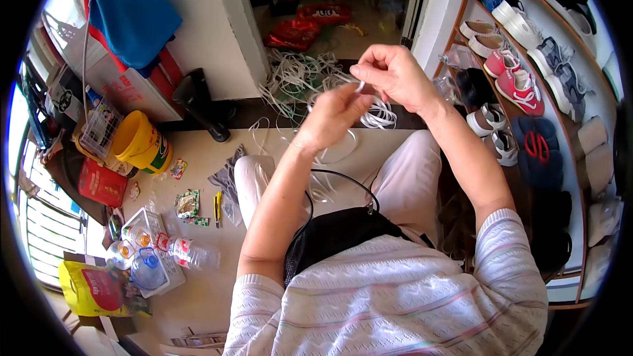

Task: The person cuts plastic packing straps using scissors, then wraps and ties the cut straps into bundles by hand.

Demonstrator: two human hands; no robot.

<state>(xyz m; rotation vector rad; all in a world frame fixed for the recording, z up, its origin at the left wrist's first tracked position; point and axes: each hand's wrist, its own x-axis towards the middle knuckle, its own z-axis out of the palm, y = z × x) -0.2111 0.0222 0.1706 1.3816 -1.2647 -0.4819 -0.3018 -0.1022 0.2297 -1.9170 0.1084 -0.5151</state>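
Observation:
My left hand [331, 113] and my right hand [397, 79] are raised in front of me, close together above my knees. Both are closed, pinching a narrow white plastic strip [361, 86] where their fingertips nearly meet. Curls of white strip hang below the left hand. Just beyond the hands, a coiled bundle of white strip [379, 117] lies by the doorway. Behind it spreads a large tangled heap of white strips [293, 79], with some green strands in it. The fingers hide part of the held strip.
On the left stand a yellow bucket [140, 142], a black boot [200, 102] and a white basket [173, 275] with plastic bottles. A yellow-and-black utility knife [217, 208] lies on the floor beside a grey cloth [227, 175]. A shoe rack [580, 178] lines the right.

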